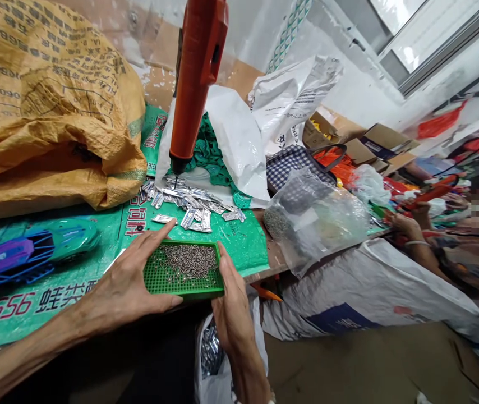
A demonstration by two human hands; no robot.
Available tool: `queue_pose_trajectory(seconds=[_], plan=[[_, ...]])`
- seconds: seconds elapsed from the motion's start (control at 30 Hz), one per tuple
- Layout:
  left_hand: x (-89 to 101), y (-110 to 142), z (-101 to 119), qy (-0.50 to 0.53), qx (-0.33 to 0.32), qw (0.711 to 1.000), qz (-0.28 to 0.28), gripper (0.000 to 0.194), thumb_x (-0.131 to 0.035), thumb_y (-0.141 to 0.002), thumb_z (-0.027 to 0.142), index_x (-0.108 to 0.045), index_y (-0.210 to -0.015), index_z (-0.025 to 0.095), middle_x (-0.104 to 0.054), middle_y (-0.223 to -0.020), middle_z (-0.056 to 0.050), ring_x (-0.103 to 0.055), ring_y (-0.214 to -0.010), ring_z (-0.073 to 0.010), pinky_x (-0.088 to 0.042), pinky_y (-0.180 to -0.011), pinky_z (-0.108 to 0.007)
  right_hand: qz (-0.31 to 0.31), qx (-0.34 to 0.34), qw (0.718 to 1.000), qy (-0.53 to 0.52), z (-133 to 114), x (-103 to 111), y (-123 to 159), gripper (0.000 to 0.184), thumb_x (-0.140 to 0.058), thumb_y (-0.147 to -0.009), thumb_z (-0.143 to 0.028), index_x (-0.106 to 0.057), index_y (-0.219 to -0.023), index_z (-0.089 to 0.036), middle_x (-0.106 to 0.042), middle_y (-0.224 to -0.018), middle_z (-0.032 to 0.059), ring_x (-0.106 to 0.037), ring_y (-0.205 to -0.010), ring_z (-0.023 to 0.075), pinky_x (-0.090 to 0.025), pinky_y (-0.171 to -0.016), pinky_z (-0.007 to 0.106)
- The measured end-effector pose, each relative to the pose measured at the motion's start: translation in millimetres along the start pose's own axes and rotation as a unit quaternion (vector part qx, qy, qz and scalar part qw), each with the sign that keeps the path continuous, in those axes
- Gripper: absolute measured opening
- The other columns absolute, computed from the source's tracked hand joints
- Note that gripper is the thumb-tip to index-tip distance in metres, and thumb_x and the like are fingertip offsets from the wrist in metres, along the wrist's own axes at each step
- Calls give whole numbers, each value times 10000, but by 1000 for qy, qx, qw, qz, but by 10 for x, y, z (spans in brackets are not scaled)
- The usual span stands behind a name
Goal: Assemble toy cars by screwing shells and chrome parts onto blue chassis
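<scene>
Between my two hands is a green tray [155, 280] with a grid of small holes, held over the table's front edge. Many small metal screws [193, 261] lie heaped in it, mostly toward the far side. My left hand [136, 278] grips the tray's left end, thumb along the near rim and index finger stretched beyond the far rim. My right hand [231, 297] clasps the right end; its fingers are partly hidden underneath. Just beyond the tray, shiny silver metal pieces [197, 216] are scattered on the green sheeting. An orange electric screwdriver [199, 78] hangs bit-down above them.
A toy car [33, 249] and a yellow woven sack [54, 112] are at left. A white sack [239, 146] holds green parts [210, 151]. Right of it lies a clear plastic bag [319, 213]. Below, an open bag [210, 348] contains silver pieces. A co-worker's arm [416, 241] shows at right.
</scene>
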State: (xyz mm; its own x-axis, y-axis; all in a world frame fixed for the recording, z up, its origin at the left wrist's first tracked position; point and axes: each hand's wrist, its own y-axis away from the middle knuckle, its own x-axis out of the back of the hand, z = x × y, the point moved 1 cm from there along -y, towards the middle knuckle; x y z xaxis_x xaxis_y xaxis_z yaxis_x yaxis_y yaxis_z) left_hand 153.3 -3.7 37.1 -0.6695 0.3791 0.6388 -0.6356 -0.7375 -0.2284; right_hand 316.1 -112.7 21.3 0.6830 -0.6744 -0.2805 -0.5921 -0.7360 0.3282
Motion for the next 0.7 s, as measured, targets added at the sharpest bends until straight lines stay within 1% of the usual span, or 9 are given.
queue_pose_trajectory(seconds=[0.1, 0.17, 0.2, 0.27, 0.33, 0.37, 0.43, 0.5, 0.7], plan=[[-34, 17, -1, -5, -12, 1000, 17, 1110, -808, -685, 366, -200, -1614, 347, -520, -1489, -78, -496, -1379, -370, -492, -1098, -525, 12, 47, 996, 75, -59, 102, -38, 582, -622, -888, -588, -628, -1384, -284, -521, -1559, 16, -409, -1496, 250, -309, -1247, 464], [-54, 10, -23, -20, -30, 999, 28, 1113, -804, -701, 373, -178, -1620, 334, -506, -1499, -87, -501, -1370, -367, -484, -1106, -515, 29, 94, 985, 140, -151, 191, -62, 508, -653, -887, -521, -670, -1326, -267, -609, -1476, 37, -509, -1410, 242, -345, -1216, 428], [-66, 5, -38, -33, -39, 998, 33, 1108, -798, -713, 381, -168, -1622, 325, -492, -1510, -95, -503, -1364, -368, -480, -1109, -515, 38, 122, 976, 177, -208, 236, -70, 452, -675, -877, -480, -705, -1266, -252, -667, -1396, 50, -571, -1333, 242, -387, -1175, 412], [-99, -4, -67, -58, -55, 996, 40, 1096, -782, -732, 388, -151, -1626, 313, -482, -1514, -110, -517, -1336, -369, -482, -1099, -523, 46, 181, 948, 257, -324, 313, -78, 290, -702, -853, -411, -767, -1067, -225, -751, -1158, 58, -659, -1123, 231, -476, -1025, 368], [-143, -5, -90, -72, -66, 994, 40, 1085, -763, -749, 376, -132, -1628, 306, -503, -1479, -120, -546, -1285, -362, -497, -1071, -532, 23, 223, 915, 334, -411, 351, -79, 172, -692, -854, -375, -764, -865, -219, -738, -933, 39, -663, -925, 202, -495, -850, 318], [-167, -3, -99, -75, -71, 994, 39, 1085, -759, -752, 369, -124, -1629, 305, -514, -1459, -124, -554, -1268, -360, -502, -1061, -534, 0, 232, 898, 373, -434, 355, -80, 168, -676, -864, -362, -749, -811, -220, -715, -864, 28, -650, -858, 188, -482, -789, 303], [-211, 2, -111, -78, -79, 993, 38, 1093, -765, -752, 364, -116, -1630, 302, -522, -1432, -130, -551, -1265, -359, -503, -1058, -532, -48, 231, 865, 443, -445, 338, -88, 183, -639, -884, -330, -731, -769, -223, -685, -797, 16, -631, -788, 173, -459, -742, 293], [-246, -1, -120, -87, -80, 992, 35, 1115, -785, -739, 371, -116, -1629, 299, -511, -1430, -132, -531, -1288, -366, -493, -1071, -530, -73, 220, 836, 497, -429, 313, -110, 181, -622, -881, -285, -727, -747, -223, -673, -776, 16, -621, -770, 171, -446, -740, 295], [-321, -62, -190, -89, -93, 992, 13, 1139, -795, -711, 351, -122, -1628, 281, -524, -1369, -118, -558, -1218, -341, -516, -1043, -491, -81, 171, 785, 589, -475, 248, -210, 165, -658, -850, -234, -742, -709, -219, -666, -740, 21, -598, -719, 169, -384, -684, 288]])
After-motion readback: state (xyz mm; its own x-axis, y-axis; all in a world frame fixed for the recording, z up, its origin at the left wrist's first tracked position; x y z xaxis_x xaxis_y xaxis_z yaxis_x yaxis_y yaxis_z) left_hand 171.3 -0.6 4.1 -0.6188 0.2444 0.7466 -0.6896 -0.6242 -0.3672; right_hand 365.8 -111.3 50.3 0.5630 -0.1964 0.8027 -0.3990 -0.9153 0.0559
